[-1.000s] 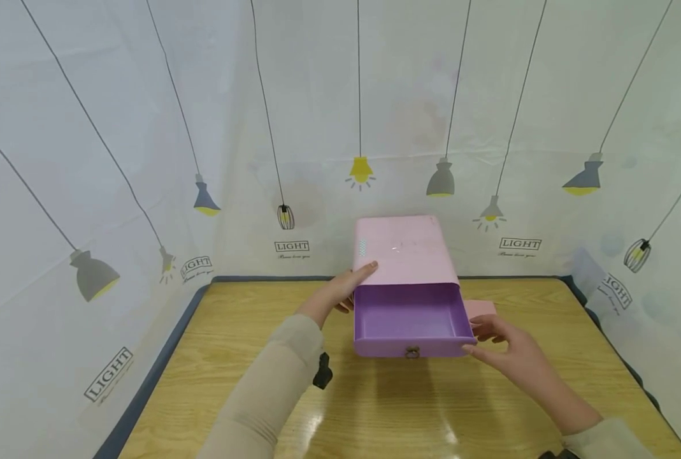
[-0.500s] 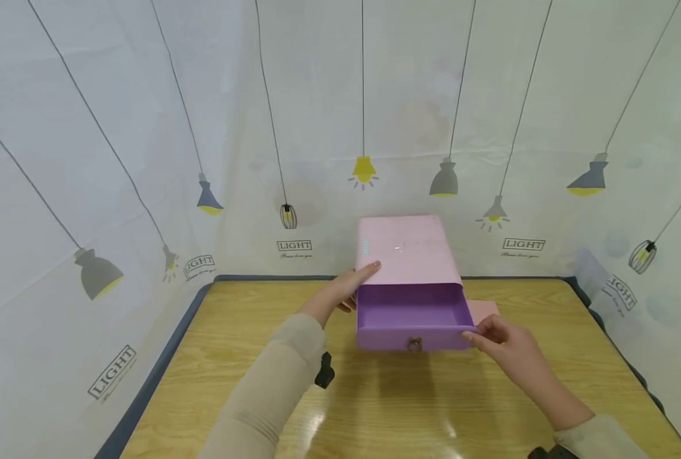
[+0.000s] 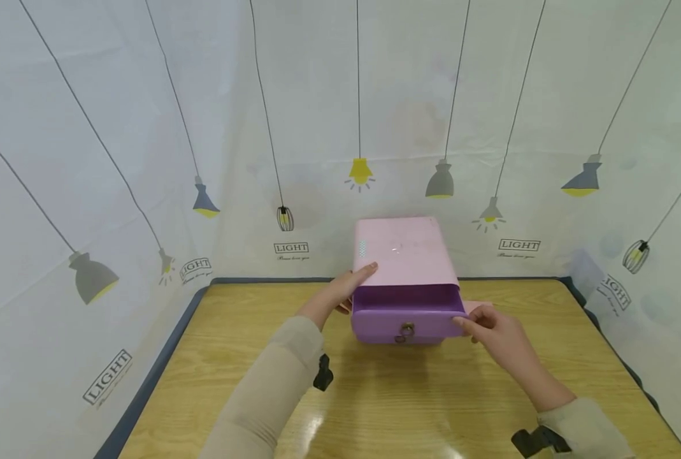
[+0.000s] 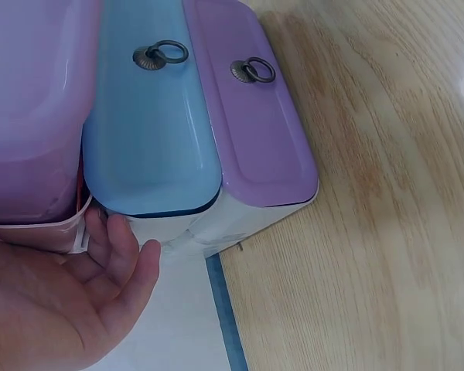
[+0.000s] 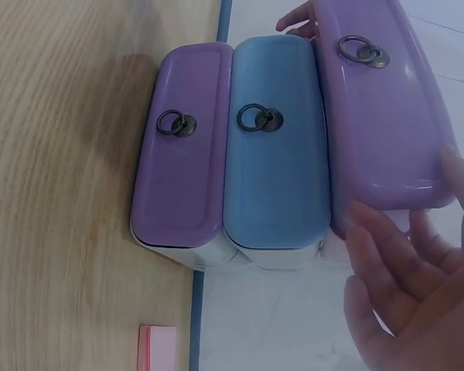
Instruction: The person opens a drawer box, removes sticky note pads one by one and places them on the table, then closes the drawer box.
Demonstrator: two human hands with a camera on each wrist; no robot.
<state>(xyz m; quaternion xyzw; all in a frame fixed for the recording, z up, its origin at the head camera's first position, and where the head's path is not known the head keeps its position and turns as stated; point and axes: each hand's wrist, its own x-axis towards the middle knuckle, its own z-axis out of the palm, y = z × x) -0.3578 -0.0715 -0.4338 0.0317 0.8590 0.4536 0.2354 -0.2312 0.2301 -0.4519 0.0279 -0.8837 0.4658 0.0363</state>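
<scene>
A small drawer cabinet (image 3: pixel 403 248) with a pale pink top stands at the back of the table. Its purple top drawer (image 3: pixel 406 322) is partly pulled out, and part of the hollow inside shows. My right hand (image 3: pixel 497 335) pinches the drawer's right front corner, thumb on the front and fingers at the side. My left hand (image 3: pixel 346 287) holds the cabinet's left side, with the thumb on top and bent fingers against the side wall. Below, a blue drawer (image 4: pixel 151 116) and a purple bottom drawer (image 4: pixel 263 124) are closed, each with a ring pull.
A flat pink item (image 3: pixel 480 305) lies on the wooden table (image 3: pixel 248 357) to the right of the cabinet. A white curtain (image 3: pixel 317 115) printed with hanging lamps encloses the table at the back and both sides.
The top drawer has slid further into the cabinet, moved by my right hand; less of its inside shows, and the bottom drawer's front has come into sight. My left hand has stayed on the cabinet.
</scene>
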